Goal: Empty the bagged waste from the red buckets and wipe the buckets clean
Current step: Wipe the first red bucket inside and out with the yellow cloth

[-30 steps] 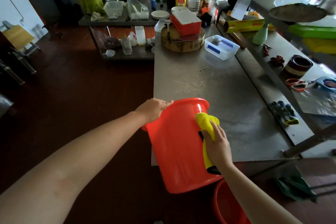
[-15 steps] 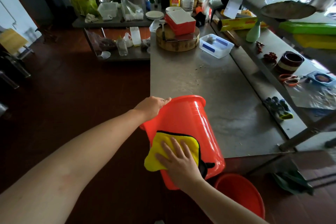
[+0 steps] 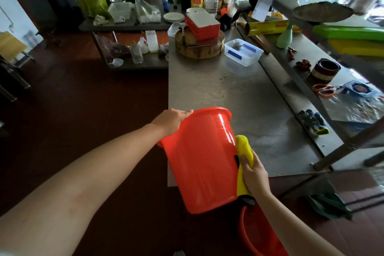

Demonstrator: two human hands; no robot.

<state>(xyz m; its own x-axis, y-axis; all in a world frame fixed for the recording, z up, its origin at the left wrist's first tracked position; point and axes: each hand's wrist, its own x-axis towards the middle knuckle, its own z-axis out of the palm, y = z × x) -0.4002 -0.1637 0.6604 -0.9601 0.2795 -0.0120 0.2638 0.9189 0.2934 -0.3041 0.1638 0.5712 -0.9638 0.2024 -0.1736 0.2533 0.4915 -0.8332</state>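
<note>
Head view: left hand (image 3: 173, 119) grips the far rim of a tilted red bucket (image 3: 199, 162) at the table's (image 3: 239, 93) near edge. Right hand (image 3: 254, 174) clutches a yellow cloth (image 3: 244, 147) against its right wall. Second bucket (image 3: 257, 237) sits below, near right.

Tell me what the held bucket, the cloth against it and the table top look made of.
The red bucket looks plastic: smooth, glossy, bright streaks on a thin, slightly translucent wall. The yellow cloth is soft fabric, probably microfibre: matte, bunched in folds. The table top is likely stainless steel: dull grey with a smeared sheen.
</note>
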